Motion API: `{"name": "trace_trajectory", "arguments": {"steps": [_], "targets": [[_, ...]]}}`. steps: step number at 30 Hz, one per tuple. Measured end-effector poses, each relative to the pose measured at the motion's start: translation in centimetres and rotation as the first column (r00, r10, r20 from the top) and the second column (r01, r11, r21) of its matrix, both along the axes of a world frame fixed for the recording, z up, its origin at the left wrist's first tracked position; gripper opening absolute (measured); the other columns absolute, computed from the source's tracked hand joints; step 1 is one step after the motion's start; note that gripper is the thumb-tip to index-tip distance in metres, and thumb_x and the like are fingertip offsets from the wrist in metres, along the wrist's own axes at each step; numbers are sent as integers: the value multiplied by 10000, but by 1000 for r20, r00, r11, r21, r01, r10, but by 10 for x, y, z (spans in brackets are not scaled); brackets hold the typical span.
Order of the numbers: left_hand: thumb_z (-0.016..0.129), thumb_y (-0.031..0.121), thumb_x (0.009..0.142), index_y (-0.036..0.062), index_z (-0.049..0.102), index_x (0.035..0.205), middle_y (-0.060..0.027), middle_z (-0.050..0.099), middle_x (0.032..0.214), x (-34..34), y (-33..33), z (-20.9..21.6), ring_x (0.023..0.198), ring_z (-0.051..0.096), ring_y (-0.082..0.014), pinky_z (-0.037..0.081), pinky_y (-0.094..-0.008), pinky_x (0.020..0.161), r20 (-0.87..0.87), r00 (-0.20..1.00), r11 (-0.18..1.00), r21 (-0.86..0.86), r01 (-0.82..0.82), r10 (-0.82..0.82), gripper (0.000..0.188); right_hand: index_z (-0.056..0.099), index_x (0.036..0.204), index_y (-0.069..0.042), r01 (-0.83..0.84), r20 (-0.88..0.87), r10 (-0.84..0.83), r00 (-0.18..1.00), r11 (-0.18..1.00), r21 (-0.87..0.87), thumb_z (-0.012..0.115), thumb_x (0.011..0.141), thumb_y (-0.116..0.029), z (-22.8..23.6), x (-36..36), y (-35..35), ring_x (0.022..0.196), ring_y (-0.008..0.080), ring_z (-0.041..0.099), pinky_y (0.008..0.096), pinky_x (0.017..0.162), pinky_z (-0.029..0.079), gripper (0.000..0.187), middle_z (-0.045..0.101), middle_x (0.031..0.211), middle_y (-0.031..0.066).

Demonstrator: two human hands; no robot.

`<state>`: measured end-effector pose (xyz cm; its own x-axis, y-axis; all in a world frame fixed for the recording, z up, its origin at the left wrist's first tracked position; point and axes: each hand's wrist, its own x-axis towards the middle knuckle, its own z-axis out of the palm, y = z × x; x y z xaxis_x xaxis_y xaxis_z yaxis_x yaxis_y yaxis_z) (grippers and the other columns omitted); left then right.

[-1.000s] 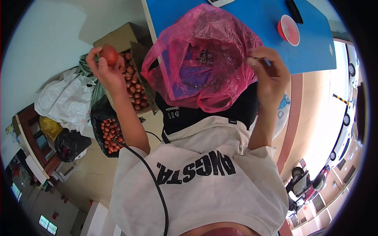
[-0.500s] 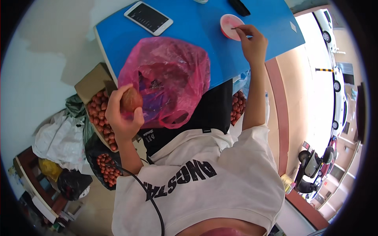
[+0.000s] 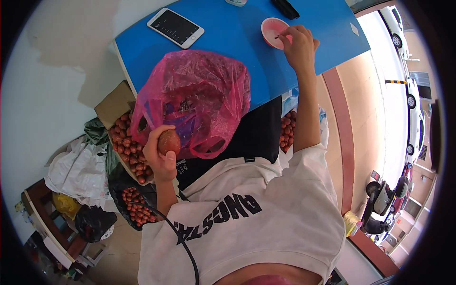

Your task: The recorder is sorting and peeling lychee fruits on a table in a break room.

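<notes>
My left hand [image 3: 158, 156] is closed around a reddish-brown, egg-shaped item [image 3: 169, 142], fingers on one side and thumb on the other. It is held in front of a crumpled pink plastic bag [image 3: 209, 80] at the near edge of the blue table [image 3: 232, 35]; dark and purple shapes show through the bag. On the right, my right hand [image 3: 301, 50] pinches a small dark, thin thing [image 3: 277, 37] over a red-rimmed bowl [image 3: 269, 29]. The bowl looks pale inside; its contents are hard to make out.
A white phone [image 3: 175, 27] lies on the table's far left, and a black object [image 3: 285, 8] lies beyond the bowl. Left of my legs are a cardboard box [image 3: 114, 103] and a black bag [image 3: 116, 183], both with many reddish round items. A black cable [image 3: 183, 242] crosses my shirt.
My left hand with the reddish-brown item has moved right and nearer to me, turning it. My right hand stays at the bowl, fingers slightly shifted. The whole view has shifted a little.
</notes>
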<state>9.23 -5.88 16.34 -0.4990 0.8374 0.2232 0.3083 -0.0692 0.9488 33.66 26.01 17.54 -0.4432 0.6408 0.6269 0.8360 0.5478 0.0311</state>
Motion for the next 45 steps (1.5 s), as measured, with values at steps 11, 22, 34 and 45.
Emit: {"name": "trace_trajectory", "arguments": {"steps": [11,22,34,45], "targets": [[469,380,904,-56,585,988,-138,601,839,-14,40,-44,589,471,-155,368,-235,538,612,769,983,117,140,-183,459,685,876,6,-636,-789,-5,615,588,-500,689,790,43,10,-90,-147,599,112,538,231,594,445,95,686,745,54],[515,275,879,-16,655,877,-61,619,757,-4,50,-57,629,475,-120,381,-233,622,344,938,999,16,33,-37,323,667,924,-2,-807,-861,62,505,387,-446,671,799,89,-59,-104,-173,624,112,574,199,576,443,154,685,800,58],[493,240,817,-14,651,835,-28,571,642,15,62,-65,547,392,-107,325,-234,544,192,981,1000,-26,18,-13,299,639,868,-14,-825,-852,175,493,405,-394,662,731,105,-65,-90,-164,564,181,531,266,532,422,184,645,745,53],[480,227,779,-8,635,755,-24,544,594,15,69,-73,525,357,-98,291,-231,512,74,997,999,-18,33,-32,282,650,834,1,-849,-865,241,441,426,-314,627,673,172,-83,-91,-158,569,151,537,238,531,430,236,684,779,51]]}}
